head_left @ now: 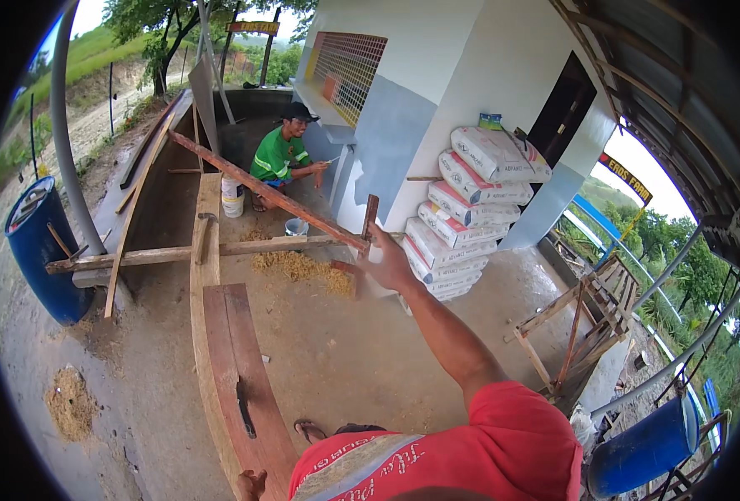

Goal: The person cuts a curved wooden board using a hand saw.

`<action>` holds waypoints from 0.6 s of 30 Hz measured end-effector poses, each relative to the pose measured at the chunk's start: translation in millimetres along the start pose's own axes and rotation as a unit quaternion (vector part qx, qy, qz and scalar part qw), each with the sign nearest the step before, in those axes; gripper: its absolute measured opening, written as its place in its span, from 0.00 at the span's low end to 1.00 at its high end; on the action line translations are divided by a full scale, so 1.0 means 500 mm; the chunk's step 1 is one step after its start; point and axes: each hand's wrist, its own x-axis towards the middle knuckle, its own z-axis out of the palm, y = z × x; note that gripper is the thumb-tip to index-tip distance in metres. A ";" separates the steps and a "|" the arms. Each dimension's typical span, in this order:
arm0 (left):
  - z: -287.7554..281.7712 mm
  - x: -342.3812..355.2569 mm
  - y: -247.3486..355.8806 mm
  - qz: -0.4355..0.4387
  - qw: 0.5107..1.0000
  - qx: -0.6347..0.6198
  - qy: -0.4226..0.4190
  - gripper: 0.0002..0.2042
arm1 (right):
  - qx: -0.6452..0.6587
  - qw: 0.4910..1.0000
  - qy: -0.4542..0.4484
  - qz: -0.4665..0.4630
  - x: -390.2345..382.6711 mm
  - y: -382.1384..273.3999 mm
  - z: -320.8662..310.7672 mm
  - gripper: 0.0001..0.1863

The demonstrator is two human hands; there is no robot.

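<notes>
My right hand (386,260) reaches forward, its fingers closed round the near end of a long reddish wooden beam (278,196). A short upright wood piece (371,215) stands at that end. My left hand (251,484) shows only partly at the lower edge, beside a reddish-brown plank (240,351). Its fingers are curled; whether they hold anything is hidden. On the plank lies a slim black tool (244,407), its kind unclear. Under it runs a paler long board (206,284), with a curved dark metal piece (208,217) farther along.
A co-worker in green (282,154) squats by the wall near a white bucket (232,199). A crossbar (144,256) spans the left. Stacked cement bags (462,209) stand right of my hand. Sawdust (303,269) covers some floor. Blue barrels (48,250) and a wooden stand (578,321) flank the area.
</notes>
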 end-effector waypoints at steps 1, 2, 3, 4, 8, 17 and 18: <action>0.017 0.030 -0.074 0.183 0.975 -0.029 0.120 0.21 | 0.132 0.988 0.077 0.010 0.065 -0.082 -0.067 0.51; 0.033 0.060 -0.117 0.365 0.902 -0.008 0.232 0.18 | 0.310 0.929 0.196 -0.050 0.140 -0.077 -0.119 0.48; 0.031 0.076 -0.051 0.348 0.922 0.011 0.169 0.20 | 0.418 0.854 0.277 -0.138 0.191 -0.054 -0.228 0.45; 0.018 0.080 -0.016 0.317 0.941 0.042 0.114 0.24 | 0.398 0.839 0.335 -0.159 0.223 -0.054 -0.346 0.40; 0.051 0.123 -0.090 0.203 0.944 -0.242 -0.098 0.22 | 0.432 0.766 0.461 -0.117 0.346 -0.244 -0.557 0.45; -0.005 -0.028 0.061 0.050 0.999 0.016 -0.004 0.30 | 0.037 0.894 -0.210 -0.395 0.145 -0.577 -0.375 0.33; 0.000 -0.029 0.059 0.066 0.998 0.003 -0.004 0.30 | -0.108 0.828 -0.297 -0.464 0.082 -0.579 -0.313 0.38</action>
